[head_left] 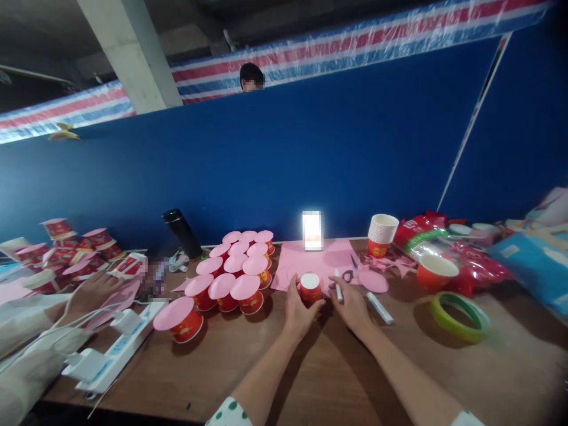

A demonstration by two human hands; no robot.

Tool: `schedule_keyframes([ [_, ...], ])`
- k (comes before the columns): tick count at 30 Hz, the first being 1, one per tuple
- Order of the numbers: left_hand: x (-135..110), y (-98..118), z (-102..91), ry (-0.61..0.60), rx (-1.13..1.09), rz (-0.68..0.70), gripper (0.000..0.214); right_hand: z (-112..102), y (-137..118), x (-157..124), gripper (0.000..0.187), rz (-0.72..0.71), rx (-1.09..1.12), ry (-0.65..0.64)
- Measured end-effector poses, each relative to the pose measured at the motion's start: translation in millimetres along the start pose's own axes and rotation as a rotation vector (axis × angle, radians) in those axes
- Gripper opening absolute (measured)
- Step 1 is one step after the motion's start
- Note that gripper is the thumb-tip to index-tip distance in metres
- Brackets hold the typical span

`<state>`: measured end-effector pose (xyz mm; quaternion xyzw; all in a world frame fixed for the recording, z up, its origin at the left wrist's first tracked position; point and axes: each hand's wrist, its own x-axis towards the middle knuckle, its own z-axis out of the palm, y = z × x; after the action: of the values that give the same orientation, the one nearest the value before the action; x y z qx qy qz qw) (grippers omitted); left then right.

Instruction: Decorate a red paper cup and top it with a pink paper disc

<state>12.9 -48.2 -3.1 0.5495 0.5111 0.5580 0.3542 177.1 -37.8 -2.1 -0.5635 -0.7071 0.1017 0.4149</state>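
Observation:
A red paper cup (311,291) stands upside down on the table, its white base facing up. My left hand (296,307) is wrapped round its near and left sides. In my right hand (350,307), just right of the cup, is a slim white pen-like tube (339,289), pinched between the fingers; its exact kind is not clear. Another white tube (380,309) lies by that wrist. Behind the hands are a pink paper sheet (290,260), dark-handled scissors (350,274) and a round pink paper disc (373,281).
Upturned red cups topped with pink discs (237,287) stand in rows at left. Beyond them are a power strip (119,349), a black bottle (181,232) and a co-worker's hand (95,293). At right: stacked cups (381,235), a single cup (437,273), a green tape roll (460,316).

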Motion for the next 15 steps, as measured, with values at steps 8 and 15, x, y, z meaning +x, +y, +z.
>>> schedule_keyframes([
  [8,4.1,-2.9,-3.3,0.055,0.019,0.019,0.061,4.9,0.7,-0.3,0.035,-0.011,-0.019,-0.05],
  [15,5.3,-3.3,-2.9,0.03,0.076,0.019,0.06,3.0,-1.7,0.7,0.033,-0.002,-0.033,-0.042],
])
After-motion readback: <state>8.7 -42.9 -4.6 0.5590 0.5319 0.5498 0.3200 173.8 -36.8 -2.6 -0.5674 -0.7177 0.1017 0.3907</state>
